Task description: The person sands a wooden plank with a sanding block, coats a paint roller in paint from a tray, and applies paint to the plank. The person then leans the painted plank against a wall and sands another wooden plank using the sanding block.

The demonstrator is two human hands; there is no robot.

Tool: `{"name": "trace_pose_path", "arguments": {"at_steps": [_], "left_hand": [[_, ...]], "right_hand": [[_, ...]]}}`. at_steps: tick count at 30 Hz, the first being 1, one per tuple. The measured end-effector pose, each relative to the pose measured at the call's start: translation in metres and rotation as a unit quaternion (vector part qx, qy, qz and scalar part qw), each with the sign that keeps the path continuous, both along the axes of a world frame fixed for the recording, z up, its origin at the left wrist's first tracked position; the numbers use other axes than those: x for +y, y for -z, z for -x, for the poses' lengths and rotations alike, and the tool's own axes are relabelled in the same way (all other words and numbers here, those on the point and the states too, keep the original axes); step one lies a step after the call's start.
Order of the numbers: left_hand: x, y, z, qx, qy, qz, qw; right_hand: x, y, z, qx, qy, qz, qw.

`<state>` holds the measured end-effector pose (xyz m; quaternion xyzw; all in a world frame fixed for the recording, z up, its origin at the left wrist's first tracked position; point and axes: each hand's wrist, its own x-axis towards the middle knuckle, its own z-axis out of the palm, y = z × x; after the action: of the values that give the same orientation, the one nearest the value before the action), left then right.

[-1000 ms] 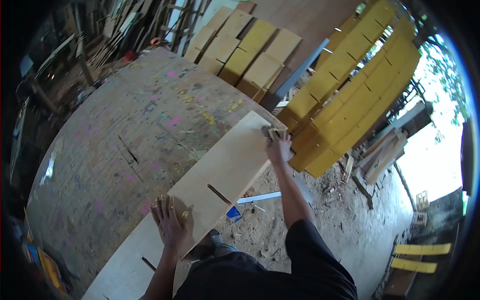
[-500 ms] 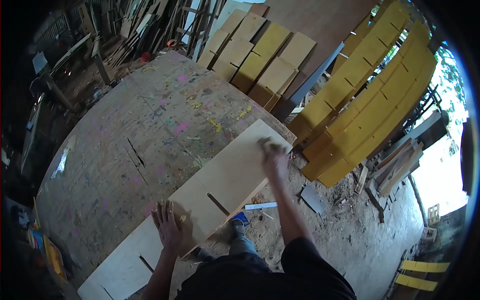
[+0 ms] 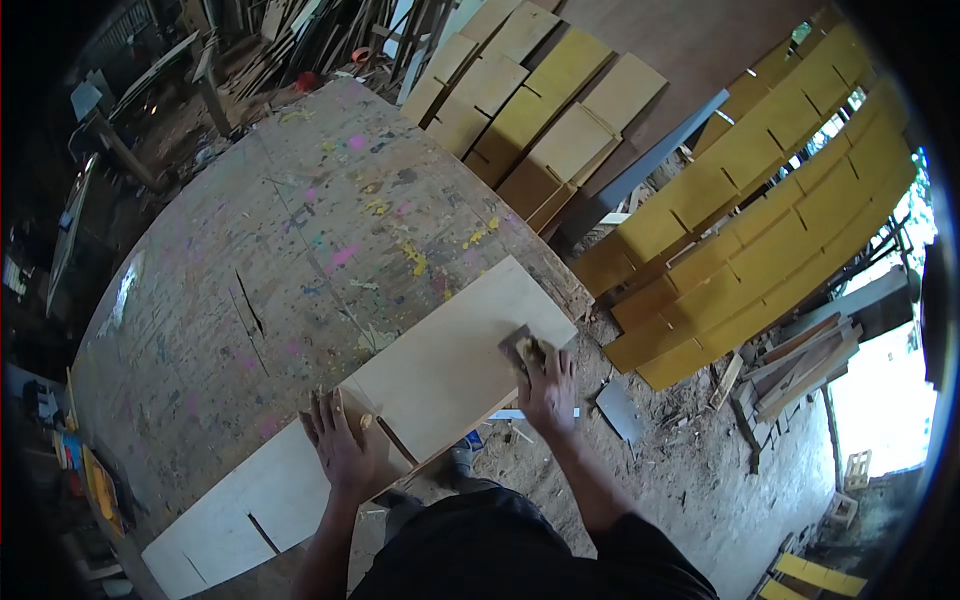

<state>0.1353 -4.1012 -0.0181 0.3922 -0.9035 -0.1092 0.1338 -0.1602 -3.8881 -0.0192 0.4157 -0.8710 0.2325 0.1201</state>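
Observation:
A long pale wooden board (image 3: 450,345) with narrow slots lies diagonally along the near edge of a paint-spattered table (image 3: 300,230). My left hand (image 3: 340,445) rests on the board beside a slot, fingers apart and stained at the tips, with nothing held. Near the board's far right end, my right hand (image 3: 548,390) is closed around a small dark flat block (image 3: 520,347), which touches the board's surface. The block's exact kind is unclear, since my fingers partly cover it.
Yellow slotted boards (image 3: 740,190) lean beyond the table at the right. More pale and yellow boards (image 3: 570,140) stand against its far edge. Scrap wood (image 3: 810,365) lies on the dirt floor at the right. A yellow object (image 3: 100,490) is at the far left.
My right hand with the block has come nearer to me from the board's far end. My left hand stays on the board, now beside the middle slot. The view has shifted.

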Motion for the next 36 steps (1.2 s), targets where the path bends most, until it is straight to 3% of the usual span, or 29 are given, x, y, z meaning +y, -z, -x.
{"name": "trace_pose_path", "arguments": {"at_steps": [3, 7, 9, 14, 20, 23, 28, 34, 36], "left_hand": [[0.001, 0.003, 0.0, -0.021, -0.004, -0.006, 1.0], [0.0, 0.01, -0.001, -0.026, -0.003, 0.007, 1.0], [0.0, 0.008, -0.005, -0.03, 0.002, 0.007, 1.0], [-0.002, 0.002, 0.002, -0.015, -0.015, -0.006, 1.0], [-0.002, 0.004, 0.0, -0.019, -0.016, 0.001, 1.0], [-0.002, 0.002, -0.004, -0.018, -0.006, -0.01, 1.0], [-0.002, -0.002, 0.0, -0.015, -0.018, -0.015, 1.0], [-0.001, 0.002, 0.002, -0.02, -0.018, 0.002, 1.0], [0.001, 0.0, 0.001, -0.021, -0.012, -0.002, 1.0]], "right_hand": [[-0.023, -0.009, 0.037, 0.049, -0.041, 0.011, 0.998], [-0.094, 0.006, 0.117, -0.008, -0.009, 0.065, 0.998], [-0.096, 0.012, 0.132, 0.043, -0.03, 0.07, 0.996], [0.013, -0.015, 0.067, 0.0, -0.003, 0.004, 1.0], [-0.092, 0.009, 0.134, 0.019, -0.047, 0.023, 0.998], [-0.102, -0.003, 0.14, -0.022, -0.07, 0.011, 0.997], [0.015, -0.011, 0.097, -0.002, -0.022, -0.001, 1.0], [-0.085, 0.002, 0.143, 0.007, -0.045, 0.014, 0.999], [-0.08, 0.002, 0.143, -0.008, -0.062, 0.024, 0.998]]}}
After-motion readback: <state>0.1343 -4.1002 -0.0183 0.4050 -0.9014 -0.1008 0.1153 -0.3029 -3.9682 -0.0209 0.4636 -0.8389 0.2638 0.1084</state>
